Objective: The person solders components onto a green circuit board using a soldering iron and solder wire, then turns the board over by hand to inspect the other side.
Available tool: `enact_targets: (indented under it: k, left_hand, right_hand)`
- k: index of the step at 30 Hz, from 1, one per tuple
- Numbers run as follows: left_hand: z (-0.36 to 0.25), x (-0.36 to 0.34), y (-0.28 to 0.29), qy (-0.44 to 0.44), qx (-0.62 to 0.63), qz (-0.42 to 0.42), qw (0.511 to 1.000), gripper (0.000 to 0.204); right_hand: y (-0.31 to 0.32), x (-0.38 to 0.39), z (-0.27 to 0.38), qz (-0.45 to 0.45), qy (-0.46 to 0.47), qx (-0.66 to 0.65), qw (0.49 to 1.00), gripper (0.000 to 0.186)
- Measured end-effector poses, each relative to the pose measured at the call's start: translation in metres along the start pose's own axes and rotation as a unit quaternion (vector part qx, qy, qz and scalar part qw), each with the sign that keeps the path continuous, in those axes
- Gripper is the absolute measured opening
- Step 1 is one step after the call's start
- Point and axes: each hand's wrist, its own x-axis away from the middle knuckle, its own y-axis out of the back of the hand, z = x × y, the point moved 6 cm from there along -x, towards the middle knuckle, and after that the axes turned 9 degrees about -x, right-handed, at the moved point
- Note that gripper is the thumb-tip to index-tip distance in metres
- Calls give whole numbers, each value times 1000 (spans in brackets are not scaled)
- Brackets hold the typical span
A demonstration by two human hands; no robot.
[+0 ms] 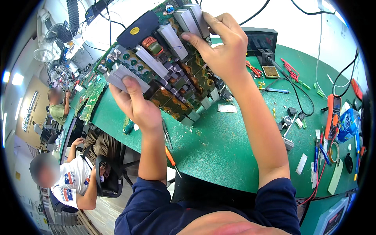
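- Circuit board (178, 84): in the head view, upper centre of the frame, tilted; I cannot tell whether its lower edge touches the green table (219, 156).
- Left hand (143, 109): holds the board's left end, thumb on a grey metal block (117, 74).
- Right hand (227, 49): thumb and fingers grip a pale metal block (190, 19) near the top.
- Risk: if either of the 2 grips slackened, the board could drop; squeezing the blocks might strain their joints.
- Orange screwdriver (170, 156), lower centre, seems to overhang the edge; a forearm bump could drop it.
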Motion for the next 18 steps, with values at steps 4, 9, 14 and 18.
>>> enact_targets:
  k: [4, 9, 14, 18]
  left_hand:
    - [12, -8, 11, 33, 8, -12, 999, 44]
    - [23, -13, 17, 49, 45, -3, 998, 44]
    - [19, -10, 16, 36, 70, -3, 997, 44]
    - [12, -2, 14, 40, 103, 8, 994, 38]
  right_hand:
    - [5, -4, 1, 13, 7, -3, 1000, 50]
    - [15, -18, -12, 39, -79, -70, 994, 48]
    - [-1, -2, -41, 115, -397, -319, 853, 68]
    - [-7, 3, -37, 124, -426, -433, 785, 61]
